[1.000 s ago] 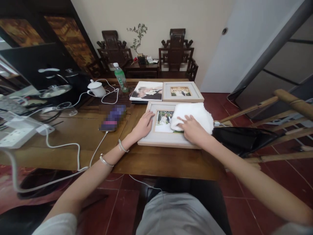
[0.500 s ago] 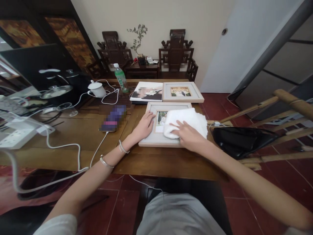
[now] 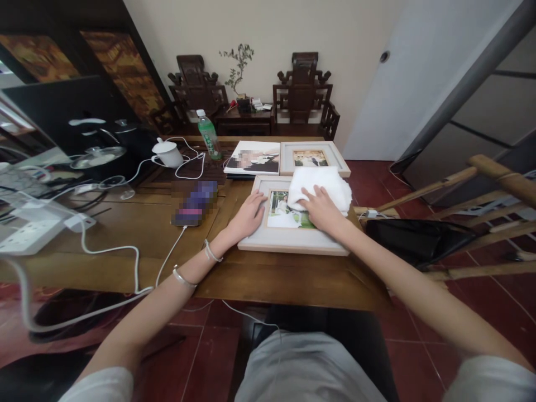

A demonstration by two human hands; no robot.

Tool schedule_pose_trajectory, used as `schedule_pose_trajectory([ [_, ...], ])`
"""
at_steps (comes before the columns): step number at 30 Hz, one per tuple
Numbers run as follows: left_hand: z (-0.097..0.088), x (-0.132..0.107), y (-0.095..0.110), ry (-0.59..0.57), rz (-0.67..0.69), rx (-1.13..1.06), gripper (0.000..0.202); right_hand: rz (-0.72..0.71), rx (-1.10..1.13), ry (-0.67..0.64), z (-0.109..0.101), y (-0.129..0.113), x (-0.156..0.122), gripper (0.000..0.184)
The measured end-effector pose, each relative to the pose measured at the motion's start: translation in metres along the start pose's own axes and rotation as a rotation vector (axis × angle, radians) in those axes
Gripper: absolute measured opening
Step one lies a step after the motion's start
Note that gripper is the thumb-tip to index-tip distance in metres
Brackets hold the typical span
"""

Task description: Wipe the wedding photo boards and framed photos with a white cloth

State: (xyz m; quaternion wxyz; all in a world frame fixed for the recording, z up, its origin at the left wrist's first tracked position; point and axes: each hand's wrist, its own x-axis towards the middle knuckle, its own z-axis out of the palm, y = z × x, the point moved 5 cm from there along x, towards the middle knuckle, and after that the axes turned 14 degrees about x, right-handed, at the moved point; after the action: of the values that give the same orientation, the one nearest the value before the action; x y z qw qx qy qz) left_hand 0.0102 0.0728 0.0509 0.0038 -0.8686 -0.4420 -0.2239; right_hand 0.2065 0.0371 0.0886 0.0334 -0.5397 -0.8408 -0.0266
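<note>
A framed photo with a pale wooden picture frame (image 3: 293, 247) lies flat near the table's front edge. My left hand (image 3: 251, 214) rests on its left side, fingers stretched out and holding nothing. In my right hand (image 3: 323, 212) is a folded white cloth (image 3: 320, 181), pressed on the upper right part of the frame. The cloth hides that corner and reaches over the lower edge of a second picture frame (image 3: 341, 162) behind. The photo (image 3: 280, 209) shows to the left of the cloth, partly covered by my right hand.
Left of the second frame lies a photo album (image 3: 253, 158). A green-labelled bottle (image 3: 208, 134), a lidded white cup (image 3: 166, 153) and a phone (image 3: 196, 204) on a cable stand or lie leftward. A white power strip (image 3: 31, 234) trails cords. Wooden poles (image 3: 502, 178) hold a black bag (image 3: 419, 243) at right.
My right hand has moved the cloth away from me, towards the frame's upper right, uncovering more of the photo and the lower right corner. My left hand has stayed in place.
</note>
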Motion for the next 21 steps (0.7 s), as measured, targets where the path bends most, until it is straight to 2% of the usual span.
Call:
schedule_pose_trajectory([
  [3, 0.001, 0.0, 0.0, 0.008, -0.004, -0.002, 0.034, -0.036, 0.039, -0.097, -0.01, -0.025, -0.027, 0.051],
  [7, 0.001, 0.0, 0.001, 0.009, -0.004, -0.005, 0.034, -0.144, 0.164, -0.257, -0.035, -0.06, -0.072, 0.051],
  [11, 0.001, 0.0, 0.001, 0.004, -0.004, -0.01, 0.035, -0.184, 0.218, -0.273, -0.046, -0.08, -0.092, 0.056],
  [15, 0.001, 0.0, 0.001, 0.011, -0.003, -0.015, 0.034, -0.126, 0.23, -0.224, -0.03, -0.067, -0.071, 0.062],
  [18, 0.002, 0.0, 0.0, 0.01, -0.005, -0.013, 0.034, -0.094, 0.214, -0.148, -0.017, -0.04, -0.043, 0.065],
  [21, 0.003, 0.0, 0.0, 0.001, -0.007, -0.015, 0.035, -0.098, 0.171, -0.031, -0.014, -0.012, -0.017, 0.065],
])
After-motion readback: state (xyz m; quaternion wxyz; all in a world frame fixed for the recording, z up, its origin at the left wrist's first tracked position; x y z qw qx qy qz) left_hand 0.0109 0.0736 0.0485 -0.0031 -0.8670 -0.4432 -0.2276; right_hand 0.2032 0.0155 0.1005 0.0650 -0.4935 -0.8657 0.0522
